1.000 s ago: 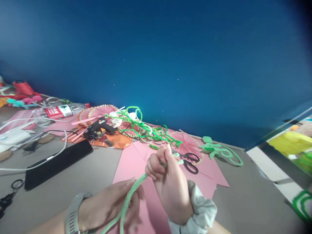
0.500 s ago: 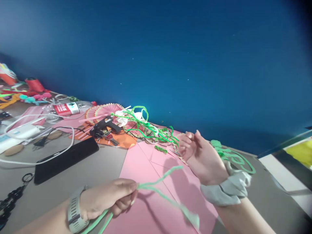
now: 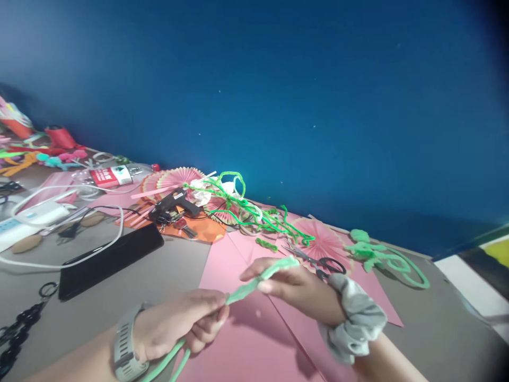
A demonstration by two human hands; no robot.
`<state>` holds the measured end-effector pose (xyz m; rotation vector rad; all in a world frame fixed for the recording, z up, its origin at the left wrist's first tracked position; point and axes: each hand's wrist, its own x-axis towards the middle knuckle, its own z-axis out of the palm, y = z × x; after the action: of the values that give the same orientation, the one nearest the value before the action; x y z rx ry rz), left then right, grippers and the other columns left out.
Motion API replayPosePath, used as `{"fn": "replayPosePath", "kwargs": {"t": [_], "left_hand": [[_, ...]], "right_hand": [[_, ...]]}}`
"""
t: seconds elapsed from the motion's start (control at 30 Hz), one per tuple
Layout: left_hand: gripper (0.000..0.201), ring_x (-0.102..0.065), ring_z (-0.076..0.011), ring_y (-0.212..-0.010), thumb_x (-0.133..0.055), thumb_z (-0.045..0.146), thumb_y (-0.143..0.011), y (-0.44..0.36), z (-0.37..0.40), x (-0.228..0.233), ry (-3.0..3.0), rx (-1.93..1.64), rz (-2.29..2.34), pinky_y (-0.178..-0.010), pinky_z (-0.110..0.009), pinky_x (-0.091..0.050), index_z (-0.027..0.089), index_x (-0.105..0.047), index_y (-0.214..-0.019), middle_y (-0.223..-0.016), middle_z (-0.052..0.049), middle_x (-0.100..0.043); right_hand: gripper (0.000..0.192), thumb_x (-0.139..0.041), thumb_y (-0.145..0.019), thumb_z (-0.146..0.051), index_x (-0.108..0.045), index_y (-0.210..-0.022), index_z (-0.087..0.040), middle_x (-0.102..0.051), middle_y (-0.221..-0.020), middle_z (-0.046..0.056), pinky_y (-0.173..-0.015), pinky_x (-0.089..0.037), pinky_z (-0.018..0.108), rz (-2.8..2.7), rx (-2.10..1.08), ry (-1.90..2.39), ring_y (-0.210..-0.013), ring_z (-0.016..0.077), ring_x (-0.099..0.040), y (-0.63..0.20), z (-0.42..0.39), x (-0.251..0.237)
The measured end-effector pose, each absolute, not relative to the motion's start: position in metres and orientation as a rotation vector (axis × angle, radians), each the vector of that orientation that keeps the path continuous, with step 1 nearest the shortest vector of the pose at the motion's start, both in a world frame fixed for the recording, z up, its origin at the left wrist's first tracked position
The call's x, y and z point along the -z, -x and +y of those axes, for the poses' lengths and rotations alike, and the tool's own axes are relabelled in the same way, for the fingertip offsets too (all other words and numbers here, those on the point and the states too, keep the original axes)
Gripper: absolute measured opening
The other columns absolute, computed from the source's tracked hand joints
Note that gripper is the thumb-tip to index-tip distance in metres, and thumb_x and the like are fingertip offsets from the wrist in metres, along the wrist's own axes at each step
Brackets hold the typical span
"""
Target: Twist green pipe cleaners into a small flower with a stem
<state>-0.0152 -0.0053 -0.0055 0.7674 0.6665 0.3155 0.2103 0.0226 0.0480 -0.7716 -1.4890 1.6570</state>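
My left hand point(image 3: 178, 326), with a grey watch on its wrist, pinches a doubled pale green pipe cleaner point(image 3: 260, 277); the two strands trail down past the palm to the frame's bottom edge. My right hand point(image 3: 296, 286), with a grey scrunchie on its wrist, grips the free end of the same pipe cleaner between thumb and fingers. Both hands hover over pink paper sheets point(image 3: 254, 350). Black-handled scissors point(image 3: 318, 261) lie just beyond my right hand.
On the grey table: a black phone point(image 3: 111, 260) with a white cable point(image 3: 59, 262), a black glue gun point(image 3: 173, 203), pink paper fans point(image 3: 175, 178), tangled green pipe cleaners point(image 3: 246, 209), a green pipe-cleaner figure point(image 3: 377, 254), a plastic bottle point(image 3: 111, 175). A blue wall stands behind.
My right hand let go of the pipe cleaner and lifted away half a second ago, then came back down and took hold of its loose end. The left hand kept its pinch.
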Motion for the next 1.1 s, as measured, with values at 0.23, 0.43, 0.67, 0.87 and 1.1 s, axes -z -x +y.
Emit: {"fn": "replayPosePath", "kwargs": {"t": [0.23, 0.43, 0.67, 0.87, 1.1], "left_hand": [[0.035, -0.007, -0.0062, -0.046, -0.044, 0.045, -0.087, 0.016, -0.006, 0.006, -0.761, -0.338, 0.654, -0.044, -0.022, -0.005, 0.018, -0.037, -0.066, -0.055, 0.009, -0.018], [0.030, -0.008, -0.0067, -0.046, -0.037, 0.039, -0.091, 0.016, -0.006, 0.006, -0.784, -0.372, 0.626, -0.043, -0.021, -0.006, 0.018, -0.038, -0.069, -0.057, 0.008, -0.020], [0.038, -0.017, -0.0069, -0.046, -0.041, 0.049, -0.088, 0.017, -0.007, -0.001, -1.021, -0.237, 0.665, -0.043, -0.022, -0.013, 0.016, -0.046, -0.069, -0.055, 0.007, -0.027], [0.039, -0.030, -0.0078, -0.049, -0.039, 0.051, -0.087, 0.018, -0.007, -0.003, -1.136, -0.175, 0.771, -0.046, -0.021, -0.023, 0.017, -0.050, -0.072, -0.060, 0.005, -0.036], [0.042, -0.036, -0.0083, -0.054, -0.036, 0.054, -0.087, 0.014, -0.009, -0.002, -1.239, -0.231, 0.859, -0.049, -0.021, -0.026, 0.017, -0.047, -0.072, -0.064, 0.004, -0.040]], "right_hand": [[0.030, -0.043, -0.091, -0.037, -0.058, -0.071, -0.019, -0.046, -0.074, 0.002, -0.070, -0.036, 0.030, -1.697, -1.566, 0.807, -0.071, 0.0168, -0.042, -0.214, 0.026, -0.044], [0.033, -0.036, -0.093, -0.039, -0.054, -0.075, -0.018, -0.055, -0.087, 0.007, -0.083, -0.037, 0.036, -1.421, -1.788, 0.616, -0.085, 0.0200, -0.049, -0.207, 0.026, -0.038], [0.040, -0.034, -0.093, -0.041, -0.053, -0.065, -0.020, -0.048, -0.055, -0.001, -0.074, -0.040, 0.038, -1.342, -2.073, 0.494, -0.064, 0.0197, -0.056, -0.214, 0.025, -0.037], [0.041, -0.049, -0.088, -0.043, -0.040, -0.055, -0.020, -0.035, -0.056, -0.005, -0.058, -0.031, 0.028, -1.499, -2.029, 0.804, -0.052, 0.0118, -0.038, -0.211, 0.030, -0.031], [0.039, -0.055, -0.085, -0.037, -0.038, -0.055, -0.019, -0.032, -0.055, -0.006, -0.049, -0.026, 0.025, -1.209, -1.972, 0.871, -0.048, 0.0092, -0.028, -0.211, 0.039, -0.022]]}}
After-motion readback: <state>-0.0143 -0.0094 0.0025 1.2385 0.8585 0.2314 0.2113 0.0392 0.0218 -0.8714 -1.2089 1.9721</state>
